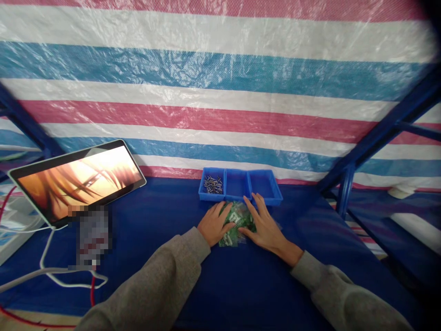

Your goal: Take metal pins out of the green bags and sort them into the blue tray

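Note:
A heap of small clear plastic packets with green on them (234,225) lies on the blue tabletop, just in front of the bins. My left hand (214,224) rests against the heap's left side, fingers spread and thumb over the packets. On the other side, my right hand (265,227) touches the heap with its fingers apart. Neither hand is closed around a packet. Behind them stand three blue bins in a row. The left bin (212,196) contains several small metal screw-like pieces (213,184). Nothing shows in the middle bin (238,184) or the right bin (265,184).
A tablet (79,179) with a lit screen leans at the left, and a blurred-out object (93,236) lies before it. White cables (48,253) and a red cable (92,289) run along the left. A striped plastic sheet (220,119) hangs behind the blue table (155,207).

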{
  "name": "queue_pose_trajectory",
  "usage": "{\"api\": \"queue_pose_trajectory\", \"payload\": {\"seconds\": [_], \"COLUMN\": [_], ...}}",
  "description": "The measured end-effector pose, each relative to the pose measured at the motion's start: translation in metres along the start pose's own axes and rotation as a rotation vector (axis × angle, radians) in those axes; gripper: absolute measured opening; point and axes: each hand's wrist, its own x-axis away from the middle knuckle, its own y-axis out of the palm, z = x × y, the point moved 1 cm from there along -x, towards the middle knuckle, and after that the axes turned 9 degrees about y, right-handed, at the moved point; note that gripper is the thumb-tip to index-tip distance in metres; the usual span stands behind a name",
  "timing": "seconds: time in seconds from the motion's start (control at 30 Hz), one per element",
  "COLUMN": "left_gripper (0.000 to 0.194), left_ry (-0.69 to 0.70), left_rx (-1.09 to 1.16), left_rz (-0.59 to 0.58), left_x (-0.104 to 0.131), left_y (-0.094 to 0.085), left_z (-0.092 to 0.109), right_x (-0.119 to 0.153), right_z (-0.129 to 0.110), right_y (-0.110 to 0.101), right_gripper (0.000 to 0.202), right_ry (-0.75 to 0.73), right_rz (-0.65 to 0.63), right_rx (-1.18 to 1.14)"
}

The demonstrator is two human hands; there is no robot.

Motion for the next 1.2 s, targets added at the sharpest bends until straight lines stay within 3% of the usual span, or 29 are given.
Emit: {"api": "queue_pose_trajectory", "payload": {"seconds": [0.13, 0.27, 0.37, 0.43, 0.53, 0.77, 0.93, 1.07, 1.2], "left_gripper": [0.053, 0.038, 0.031, 0.035, 0.029, 0.015, 0.012, 0.013, 0.014], "left_ry": [-0.009, 0.002, -0.084, -0.176, -0.247, -0.221, -0.199, -0.166, -0.045], "left_rx": [-0.114, -0.224, -0.287, -0.331, -0.346, -0.358, -0.354, -0.35, -0.298], "left_rz": [0.065, 0.163, 0.308, 0.344, 0.299, 0.161, 0.182, 0.33, 0.511], "left_x": [0.0, 0.001, 0.0, -0.001, -0.004, -0.016, -0.017, -0.014, -0.016], "left_y": [-0.004, -0.02, -0.035, -0.04, -0.036, -0.027, -0.039, -0.054, -0.063], "left_z": [0.004, 0.006, -0.002, -0.011, -0.024, -0.031, -0.033, -0.031, -0.01], "right_x": [0.0, 0.003, 0.004, 0.005, 0.006, 0.005, 0.004, -0.005, -0.026], "right_z": [0.001, 0.004, 0.006, 0.007, 0.008, 0.012, 0.014, 0.006, -0.008], "right_y": [0.001, -0.003, -0.01, -0.014, -0.015, -0.006, -0.013, -0.029, -0.049], "right_gripper": [0.083, 0.068, 0.055, 0.05, 0.053, 0.059, 0.055, 0.05, 0.049], "right_ry": [-0.001, 0.014, 0.071, 0.14, 0.198, 0.148, 0.174, 0.186, 0.299], "right_rz": [0.03, 0.064, 0.153, 0.245, 0.284, 0.173, 0.219, 0.291, 0.268], "right_rx": [-0.014, 0.008, 0.045, 0.098, 0.184, 0.246, 0.155, -0.014, -0.386]}}
